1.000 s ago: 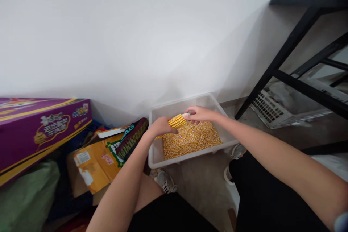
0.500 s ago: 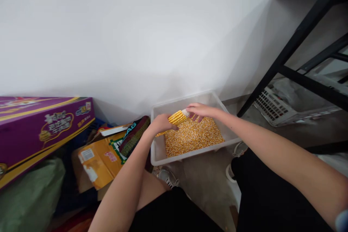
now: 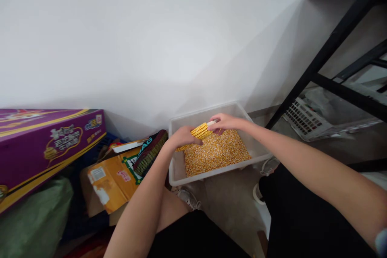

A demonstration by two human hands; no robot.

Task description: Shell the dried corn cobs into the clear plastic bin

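An ear of corn [image 3: 200, 131] lies slantwise across my grip, yellow kernels on most of it and a pale, bare cob at its right end. My left hand [image 3: 183, 137] is wrapped round the kernel-covered part from the left. At the bare end, the fingers of my right hand [image 3: 223, 122] are closed on the cob. Both hands are over a white plastic tub [image 3: 187, 121] on the floor. Loose yellow corn kernels [image 3: 217, 153] cover much of its bottom. The palm sides of both hands are hidden.
A purple carton [image 3: 51, 145], a flattened yellow box [image 3: 116, 183], a dark mesh bag [image 3: 151, 153] and a green sack [image 3: 36, 217] lie left. A black metal frame [image 3: 323, 56] and a white slotted basket [image 3: 305, 119] stand right. A white wall rises behind the tub.
My right hand has curled its fingers more round the bare cob end. The ear and my left hand appear slightly further right, as the whole view has shifted a little.
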